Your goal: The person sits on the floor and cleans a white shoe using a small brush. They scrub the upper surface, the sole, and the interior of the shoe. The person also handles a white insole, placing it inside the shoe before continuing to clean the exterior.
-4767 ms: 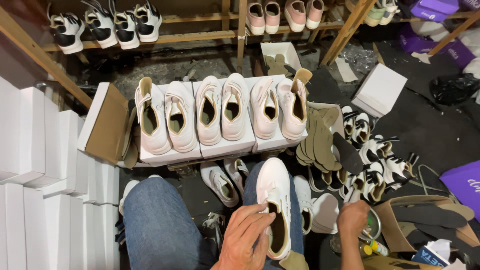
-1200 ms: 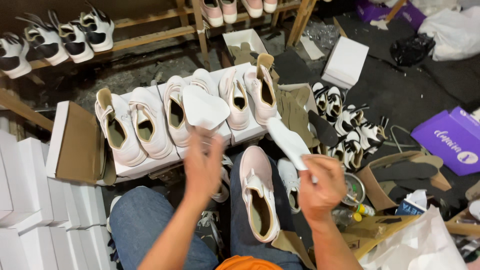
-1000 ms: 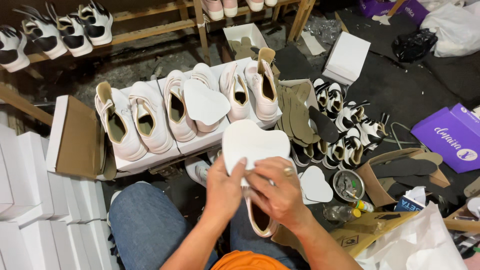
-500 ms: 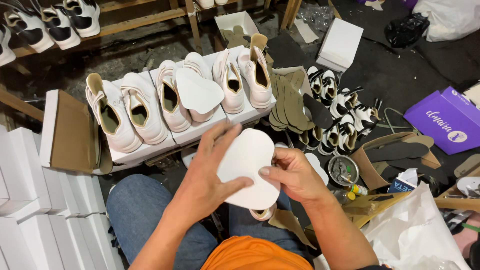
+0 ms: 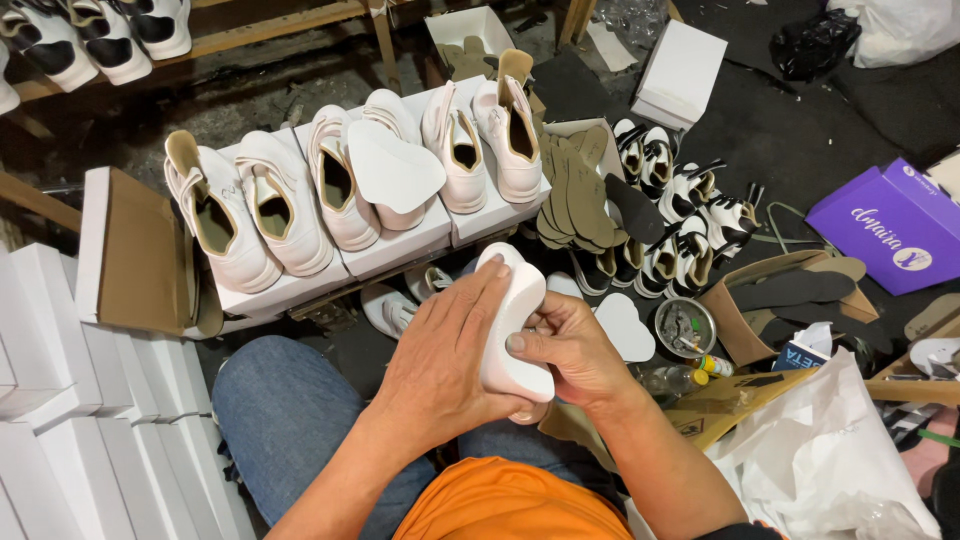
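Note:
Both my hands hold a white card insert (image 5: 512, 322), bent into a curve above my lap. My left hand (image 5: 445, 355) wraps its left side and my right hand (image 5: 568, 350) pinches its right edge with the thumb on top. The shoe that lay on my knee is hidden beneath them. Ahead, several white shoes (image 5: 330, 185) stand in a row on white boxes (image 5: 400, 250). Another flat white insert (image 5: 392, 170) lies across two of those shoes.
White boxes (image 5: 60, 400) are stacked at left, one open box (image 5: 130, 255) beside them. Olive insoles (image 5: 570, 185) and black-and-white shoes (image 5: 680, 210) lie at right, with a purple box (image 5: 890, 225), a small tin (image 5: 685, 327) and a white plastic bag (image 5: 820, 460). A wooden rack (image 5: 250, 30) holds more shoes.
I picked up a white insert with both hands and brought it over my lap. Since half a second ago it has been folded from flat into a curve.

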